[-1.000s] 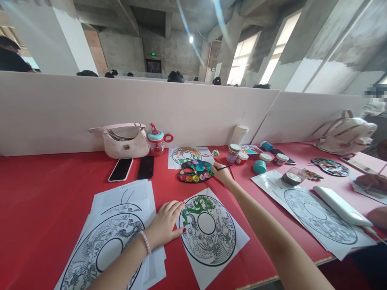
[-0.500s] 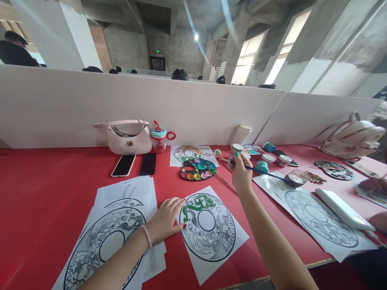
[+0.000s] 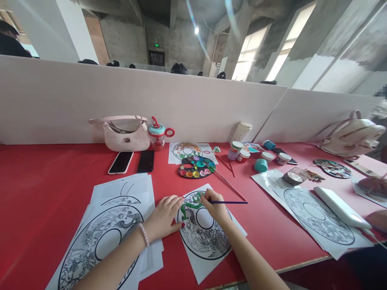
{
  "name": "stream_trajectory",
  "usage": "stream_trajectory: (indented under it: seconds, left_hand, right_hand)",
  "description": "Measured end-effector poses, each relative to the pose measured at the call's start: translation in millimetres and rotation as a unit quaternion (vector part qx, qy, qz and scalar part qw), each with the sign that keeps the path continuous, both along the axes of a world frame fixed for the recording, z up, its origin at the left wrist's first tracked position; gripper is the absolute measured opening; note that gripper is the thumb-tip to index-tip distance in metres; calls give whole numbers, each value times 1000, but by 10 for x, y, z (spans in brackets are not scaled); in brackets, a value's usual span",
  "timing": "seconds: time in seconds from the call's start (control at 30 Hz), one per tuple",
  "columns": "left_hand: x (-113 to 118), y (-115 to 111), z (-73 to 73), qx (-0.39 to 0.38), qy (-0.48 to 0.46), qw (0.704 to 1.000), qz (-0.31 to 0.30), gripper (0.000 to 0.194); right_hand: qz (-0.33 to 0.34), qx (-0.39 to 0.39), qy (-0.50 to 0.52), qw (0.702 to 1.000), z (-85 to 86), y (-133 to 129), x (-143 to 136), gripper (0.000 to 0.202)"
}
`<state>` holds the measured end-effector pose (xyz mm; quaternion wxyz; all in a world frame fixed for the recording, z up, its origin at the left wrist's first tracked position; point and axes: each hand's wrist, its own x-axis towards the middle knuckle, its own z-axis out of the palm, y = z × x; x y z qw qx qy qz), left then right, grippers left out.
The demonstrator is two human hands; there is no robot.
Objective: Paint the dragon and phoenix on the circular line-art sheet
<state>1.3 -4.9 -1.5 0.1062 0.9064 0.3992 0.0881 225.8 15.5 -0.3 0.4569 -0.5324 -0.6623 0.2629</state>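
Observation:
A thin paintbrush (image 3: 229, 202) with a dark blue handle is pinched in my right hand (image 3: 214, 204). Its tip meets the green-painted dragon at the top of a round line drawing (image 3: 205, 245) on white paper. My left hand (image 3: 165, 215) lies flat, fingers stretched, with its fingertips on the drawing's left edge. Beyond the drawing sits a palette (image 3: 185, 166) with wells of several colours. A second brush (image 3: 231, 185) rests with its tip on the palette's right side, its handle slanting toward me.
Larger printed sheets (image 3: 102, 217) lie to the left. A phone (image 3: 121, 162), a pink handbag (image 3: 127, 137) and a lidded cup (image 3: 157, 135) stand behind. Paint jars (image 3: 236, 150) cluster at the back right. Another person's drawing (image 3: 317, 215) and a white device (image 3: 341, 207) lie rightward.
My right hand has come down and left from beside the paint jars to the drawing, bringing the paintbrush tip onto the green dragon. My left hand stays in place on the paper.

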Motion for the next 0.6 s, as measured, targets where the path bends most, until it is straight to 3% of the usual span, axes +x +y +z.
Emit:
stream_trajectory:
  seconds: [0.6]
  left_hand:
    - [-16, 8, -38, 17, -10, 1000, -10, 68]
  right_hand:
    - [-43, 12, 19, 999, -15, 27, 33, 30]
